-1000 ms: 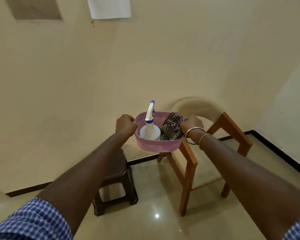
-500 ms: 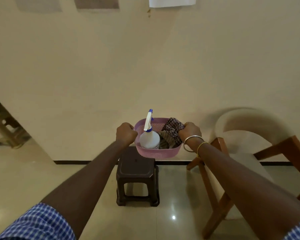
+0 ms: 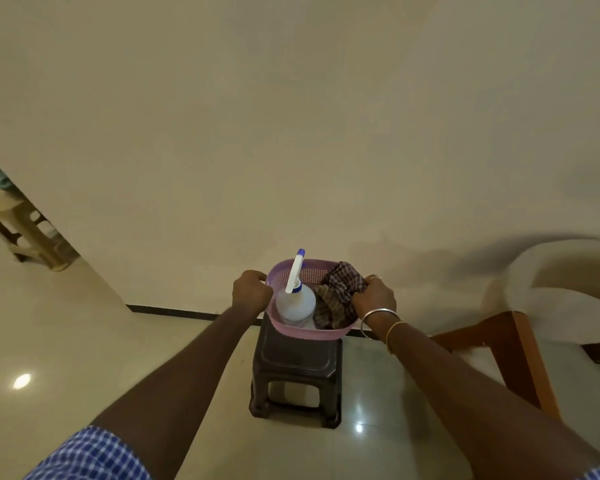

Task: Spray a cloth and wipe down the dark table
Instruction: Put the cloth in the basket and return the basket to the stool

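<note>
I hold a pink perforated basket point(image 3: 305, 332) in the air with both hands. My left hand point(image 3: 251, 292) grips its left rim and my right hand point(image 3: 374, 296) grips its right rim. Inside the basket stands a white spray bottle point(image 3: 296, 304) with a blue-tipped nozzle, and beside it lies a crumpled checked cloth point(image 3: 338, 292). The small dark brown plastic table point(image 3: 296, 368) stands on the floor just below and in front of the basket, close to the wall.
A wooden-legged chair with a cream seat point(image 3: 548, 306) stands to the right of the dark table. A beige stool point(image 3: 25, 233) shows through the opening at far left. The floor is glossy pale tile with a black skirting line along the wall.
The view has swung left and downward, so the dark table now sits centred under the basket and the chair has slid to the right edge. Both hands kept their hold on the basket.
</note>
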